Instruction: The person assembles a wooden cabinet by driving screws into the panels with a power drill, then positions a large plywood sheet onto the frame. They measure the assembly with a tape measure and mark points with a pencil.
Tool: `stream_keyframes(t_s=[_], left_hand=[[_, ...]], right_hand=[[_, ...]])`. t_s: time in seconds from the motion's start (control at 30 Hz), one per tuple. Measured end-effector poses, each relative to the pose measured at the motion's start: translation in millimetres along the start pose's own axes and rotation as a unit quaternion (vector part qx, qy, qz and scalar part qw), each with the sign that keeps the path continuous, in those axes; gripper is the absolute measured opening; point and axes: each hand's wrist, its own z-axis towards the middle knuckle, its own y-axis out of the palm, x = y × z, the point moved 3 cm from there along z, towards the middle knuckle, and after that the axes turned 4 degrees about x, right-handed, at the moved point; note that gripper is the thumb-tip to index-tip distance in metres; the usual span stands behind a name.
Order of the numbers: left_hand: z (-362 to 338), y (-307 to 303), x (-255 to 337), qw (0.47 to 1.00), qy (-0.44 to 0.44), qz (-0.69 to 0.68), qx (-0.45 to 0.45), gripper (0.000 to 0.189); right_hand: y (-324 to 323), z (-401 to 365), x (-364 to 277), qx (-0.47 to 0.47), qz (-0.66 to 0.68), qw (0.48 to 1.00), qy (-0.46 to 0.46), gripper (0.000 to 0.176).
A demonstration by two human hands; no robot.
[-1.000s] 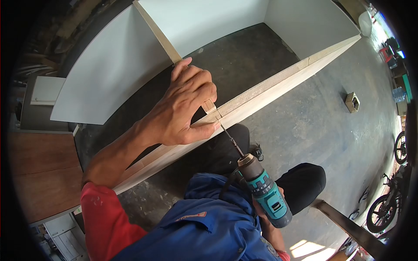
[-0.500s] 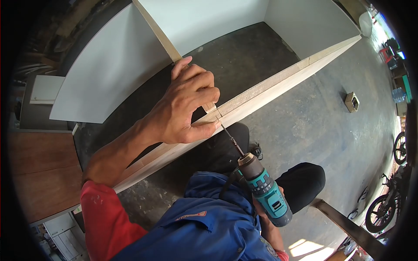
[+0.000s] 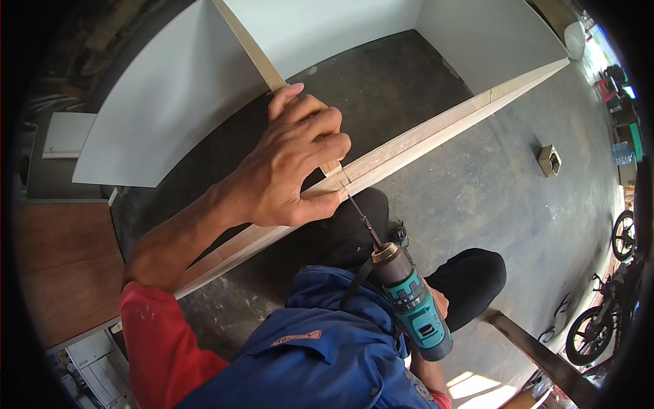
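My left hand (image 3: 289, 160) grips the end of a narrow wooden strip (image 3: 255, 54) where it meets a long wooden beam (image 3: 422, 136). Its thumb rests on the beam's near side, and the other fingers curl over the strip. My right hand (image 3: 438, 300), mostly hidden behind the tool, holds a teal and black cordless drill (image 3: 417, 310). The drill's thin bit (image 3: 359, 210) points up and left, its tip at the beam beside my left thumb.
Pale panels (image 3: 163, 95) stand beyond the beam. A brown board (image 3: 65, 259) lies at left. On the floor at right is a small hollow block (image 3: 549, 161). A dark bar (image 3: 538, 354) is at lower right, near a parked motorcycle (image 3: 591, 332).
The drill's body has shifted slightly left and down, while its tip stays at the beam. More of my right hand shows beside it. The view has moved slightly.
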Motion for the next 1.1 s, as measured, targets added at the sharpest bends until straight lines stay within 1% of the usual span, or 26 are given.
stream_keyframes(t_s=[0.07,0.13,0.17,0.2,0.23,0.27,0.3,0.33,0.47,0.53,0.63,0.73,0.97,1.03,1.1], left_hand=[[-0.6,0.3,-0.6,1.000,0.001,0.000,-0.002,0.039],[-0.3,0.3,-1.6,1.000,0.002,0.001,-0.003,0.039],[-0.4,0.5,-1.5,1.000,0.005,0.003,-0.003,0.040],[-0.4,0.5,-1.2,1.000,0.007,0.006,-0.004,0.040],[0.0,0.2,-1.3,1.000,0.006,0.006,-0.003,0.040],[0.3,0.2,-0.7,1.000,0.007,0.006,-0.006,0.040],[-0.1,0.3,-0.2,1.000,0.007,0.005,-0.011,0.040],[-0.5,0.3,-0.3,1.000,0.006,0.003,-0.013,0.040],[-0.1,-0.3,0.2,1.000,0.009,0.008,-0.016,0.038],[0.5,0.3,0.0,1.000,0.007,0.009,-0.019,0.038],[-0.6,0.2,-0.1,1.000,0.009,0.008,-0.007,0.038],[-0.2,0.3,-0.3,1.000,0.011,0.004,-0.012,0.039],[1.6,-1.5,0.1,1.000,0.014,0.005,-0.019,0.040],[1.9,-1.3,-0.4,1.000,0.017,0.005,-0.021,0.040],[1.5,-1.7,-1.9,1.000,0.009,0.000,-0.015,0.039]], right_hand=[[-2.4,0.1,-4.2,-0.002,-0.015,1.000,-0.004,0.032],[-6.2,-0.3,-6.2,0.013,-0.021,0.995,0.093,0.028],[-9.1,0.4,-8.3,0.010,-0.022,0.995,0.094,0.028],[-11.6,-0.6,-3.2,-0.008,-0.008,0.978,0.206,0.030],[-12.2,-2.4,3.0,-0.025,0.008,0.949,0.314,0.032],[-9.6,-3.4,11.0,-0.027,0.008,0.949,0.314,0.032],[-3.4,2.8,9.9,-0.006,-0.015,0.991,0.135,0.036],[0.0,4.5,3.9,0.017,-0.038,0.998,-0.048,0.039],[-2.0,8.1,9.1,-0.007,-0.056,0.996,-0.064,0.040],[-1.8,10.2,14.6,-0.020,0.033,0.995,-0.097,0.034],[-3.6,11.4,15.5,-0.039,0.032,0.994,-0.092,0.030],[-3.3,17.3,12.1,-0.040,0.020,0.995,-0.094,0.030],[6.0,21.5,12.9,-0.027,0.014,0.995,-0.098,0.033],[8.6,25.1,11.7,-0.003,0.020,0.995,-0.102,0.033],[9.0,25.1,12.5,-0.032,0.008,0.994,-0.103,0.032]])
